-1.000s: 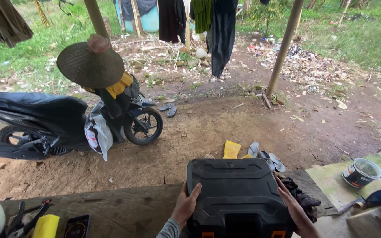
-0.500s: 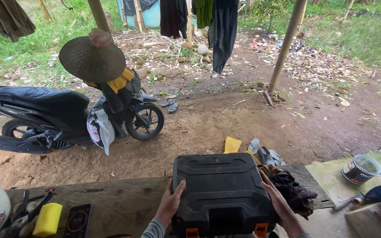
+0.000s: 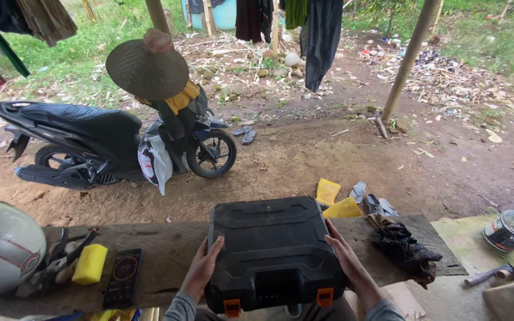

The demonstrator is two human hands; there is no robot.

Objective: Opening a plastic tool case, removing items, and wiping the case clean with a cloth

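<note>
Item one: black plastic tool case point(image 3: 273, 252), closed, two orange latches facing me, lying flat on the wooden bench point(image 3: 162, 252) at its near edge, roughly at the middle of its length.

My left hand point(image 3: 202, 270): flat against the case's left side, fingers spread upward along the wall, gripping it.

My right hand point(image 3: 347, 260): pressed against the case's right side, fingers extended along the wall, gripping it. The case sits between both palms.

Bench, left end: white helmet point(image 3: 1, 246) with red trim at the far left, touching a pair of pliers point(image 3: 55, 261) with dark handles. Just beside these, a yellow sponge point(image 3: 90, 264). Next to the sponge, a dark phone point(image 3: 122, 277), screen up, near the near edge.

Bench, right end: crumpled dark rag point(image 3: 404, 248), apart from the case.

Beyond the bench's right end: open paint tin point(image 3: 511, 230) on a greenish board.

Ground beyond the far edge: yellow folded cloth point(image 3: 334, 201), grey sandals point(image 3: 371, 201), bare dirt.

Further back: black scooter point(image 3: 102, 142) parked side-on, woven conical hat point(image 3: 147, 68) hung over its handlebar area, a white bag at its side. Clothing hangs from a line above; bamboo pole point(image 3: 408, 59) at right.
</note>
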